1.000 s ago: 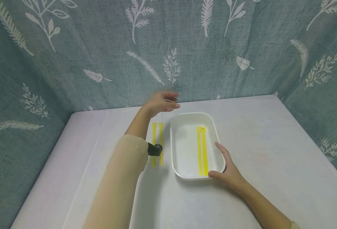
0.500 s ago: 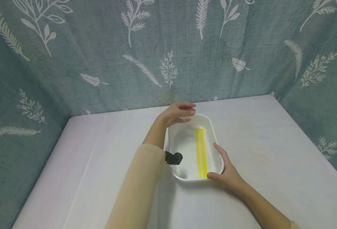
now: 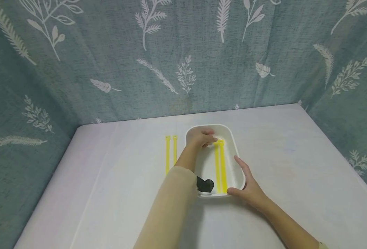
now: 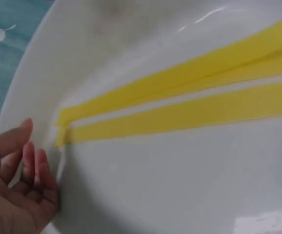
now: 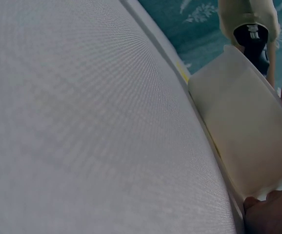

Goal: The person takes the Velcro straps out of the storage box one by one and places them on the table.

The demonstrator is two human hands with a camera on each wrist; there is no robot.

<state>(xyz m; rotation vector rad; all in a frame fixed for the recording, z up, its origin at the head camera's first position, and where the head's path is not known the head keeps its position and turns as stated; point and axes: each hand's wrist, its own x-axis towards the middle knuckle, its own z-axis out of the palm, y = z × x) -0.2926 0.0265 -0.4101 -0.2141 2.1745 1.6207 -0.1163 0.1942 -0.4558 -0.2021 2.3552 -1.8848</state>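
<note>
A white rectangular tray (image 3: 206, 160) stands on the table, with flat yellow straps (image 3: 222, 167) lying lengthwise along its right side. My left hand (image 3: 203, 138) is inside the tray at its far end, beside the slotted heads of these straps. In the left wrist view the left hand (image 4: 21, 183) has loosely bent fingers, a gap under the thumb and nothing held, its fingertips close to the ends of the yellow straps (image 4: 180, 66). My right hand (image 3: 248, 185) grips the tray's near right corner, thumb at the near rim and fingers along the right side.
Two more yellow straps (image 3: 167, 154) lie side by side on the table left of the tray, their lower parts partly covered by the left sleeve (image 3: 171, 207). A patterned teal curtain (image 3: 115, 62) stands behind the white table (image 3: 295, 166) and at both sides.
My left hand has moved from above the table behind the tray's left corner, rightward and then down into the tray. The right hand stays on the tray's corner.
</note>
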